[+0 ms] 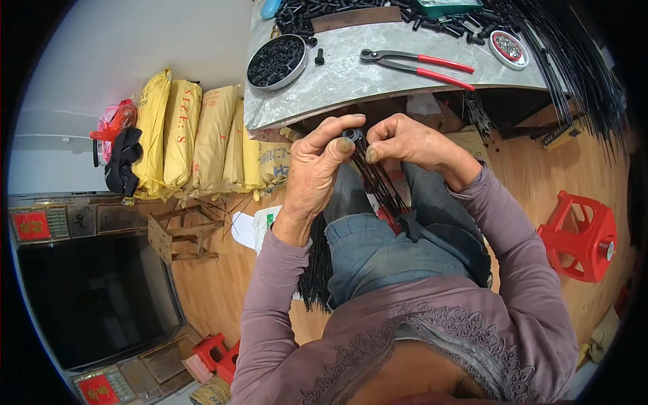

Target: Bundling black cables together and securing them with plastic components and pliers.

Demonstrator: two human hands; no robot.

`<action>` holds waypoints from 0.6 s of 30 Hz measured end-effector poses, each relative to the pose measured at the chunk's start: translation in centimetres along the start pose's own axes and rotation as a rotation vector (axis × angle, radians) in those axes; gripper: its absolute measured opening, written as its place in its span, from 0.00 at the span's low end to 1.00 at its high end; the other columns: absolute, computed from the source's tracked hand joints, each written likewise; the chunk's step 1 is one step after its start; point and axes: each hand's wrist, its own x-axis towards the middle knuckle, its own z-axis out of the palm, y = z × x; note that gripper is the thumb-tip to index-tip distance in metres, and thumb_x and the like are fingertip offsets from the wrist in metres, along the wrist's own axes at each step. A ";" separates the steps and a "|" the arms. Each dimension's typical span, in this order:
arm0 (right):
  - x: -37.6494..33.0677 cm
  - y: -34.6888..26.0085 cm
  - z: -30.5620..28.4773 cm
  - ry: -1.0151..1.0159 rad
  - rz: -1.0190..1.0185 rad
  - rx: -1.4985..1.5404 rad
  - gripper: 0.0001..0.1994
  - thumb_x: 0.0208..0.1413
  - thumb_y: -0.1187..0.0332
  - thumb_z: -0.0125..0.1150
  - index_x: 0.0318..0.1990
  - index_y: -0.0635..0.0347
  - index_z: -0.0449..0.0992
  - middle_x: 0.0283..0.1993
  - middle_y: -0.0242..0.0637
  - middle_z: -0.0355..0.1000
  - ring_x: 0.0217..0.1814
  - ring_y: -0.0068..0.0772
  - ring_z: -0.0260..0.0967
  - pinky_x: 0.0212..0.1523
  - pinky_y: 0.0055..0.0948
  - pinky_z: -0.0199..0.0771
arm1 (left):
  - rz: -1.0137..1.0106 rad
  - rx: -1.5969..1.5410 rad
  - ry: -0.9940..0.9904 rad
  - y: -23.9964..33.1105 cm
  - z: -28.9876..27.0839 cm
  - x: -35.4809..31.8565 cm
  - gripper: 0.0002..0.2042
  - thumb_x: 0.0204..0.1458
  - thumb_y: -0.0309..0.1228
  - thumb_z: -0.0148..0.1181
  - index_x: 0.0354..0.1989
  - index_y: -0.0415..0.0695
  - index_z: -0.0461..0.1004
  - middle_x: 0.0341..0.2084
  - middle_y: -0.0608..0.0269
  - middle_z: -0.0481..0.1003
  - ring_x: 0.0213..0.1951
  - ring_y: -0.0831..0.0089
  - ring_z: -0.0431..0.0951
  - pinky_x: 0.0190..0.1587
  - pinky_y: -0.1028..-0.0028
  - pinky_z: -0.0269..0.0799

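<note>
My left hand [312,172] holds a round dark hub [352,134] between thumb and fingers. From the hub a bundle of thin dark ribs [383,183], like an umbrella frame, slants down over my lap between my thighs. My right hand [417,145] is closed in a pinch at the bundle's upper end, just beside the hub. Whatever small part its fingertips grip is hidden. Both hands are just in front of the table's near edge.
On the grey table [347,81] lie red-handled pincers [422,65], a bowl of black parts [277,62], a dish of small metal pieces [509,49] and long black rods [574,74]. A red stool [579,236] stands right; yellow sacks [182,135] and a wooden stool [182,233] are left.
</note>
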 end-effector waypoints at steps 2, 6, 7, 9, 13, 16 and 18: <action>-0.2 -0.1 0.2 0.007 0.002 0.010 0.11 0.48 0.63 0.68 0.23 0.57 0.74 0.21 0.23 0.69 0.22 0.12 0.63 0.24 0.16 0.63 | 0.024 0.024 -0.015 -0.1 0.2 -0.1 0.16 0.55 0.35 0.61 0.48 0.39 0.76 0.35 0.74 0.70 0.33 0.85 0.64 0.35 0.84 0.60; 0.0 0.4 0.2 0.034 -0.017 -0.035 0.10 0.50 0.63 0.67 0.23 0.57 0.75 0.21 0.21 0.68 0.23 0.11 0.61 0.23 0.15 0.61 | 0.079 0.057 -0.029 -0.8 0.4 -0.2 0.17 0.59 0.37 0.55 0.52 0.39 0.74 0.40 0.73 0.70 0.35 0.86 0.63 0.38 0.84 0.59; -0.1 0.4 0.3 0.036 -0.017 -0.035 0.10 0.50 0.63 0.67 0.23 0.57 0.75 0.21 0.21 0.68 0.23 0.11 0.61 0.23 0.15 0.61 | 0.078 0.056 -0.031 -0.9 0.7 -0.1 0.17 0.59 0.37 0.55 0.52 0.39 0.74 0.40 0.73 0.70 0.35 0.86 0.63 0.38 0.84 0.59; 0.0 0.2 0.8 0.131 -0.070 -0.045 0.11 0.51 0.63 0.66 0.24 0.57 0.75 0.21 0.20 0.67 0.22 0.11 0.59 0.22 0.16 0.58 | 0.153 0.101 0.166 -1.2 1.8 0.0 0.19 0.61 0.39 0.52 0.54 0.38 0.71 0.43 0.71 0.71 0.36 0.86 0.63 0.40 0.84 0.60; 0.5 -0.3 2.6 0.329 -0.146 -0.117 0.14 0.51 0.59 0.67 0.26 0.63 0.77 0.21 0.26 0.70 0.23 0.15 0.60 0.24 0.22 0.63 | 0.182 -0.041 0.455 -2.1 2.9 0.5 0.19 0.61 0.36 0.53 0.54 0.34 0.70 0.44 0.66 0.71 0.38 0.84 0.66 0.43 0.82 0.64; 1.0 -0.1 2.5 0.404 -0.108 -0.255 0.15 0.50 0.59 0.66 0.27 0.65 0.78 0.21 0.29 0.71 0.23 0.16 0.61 0.25 0.24 0.64 | 0.291 0.223 0.537 -2.2 3.9 0.6 0.17 0.59 0.31 0.56 0.53 0.34 0.71 0.41 0.67 0.72 0.36 0.84 0.67 0.39 0.81 0.65; 1.0 0.0 2.9 0.405 -0.138 -0.271 0.15 0.52 0.59 0.66 0.26 0.63 0.76 0.20 0.26 0.68 0.23 0.14 0.59 0.24 0.21 0.61 | 0.356 0.309 0.558 -2.4 3.4 0.7 0.14 0.56 0.26 0.58 0.50 0.33 0.72 0.39 0.67 0.72 0.36 0.82 0.68 0.38 0.81 0.66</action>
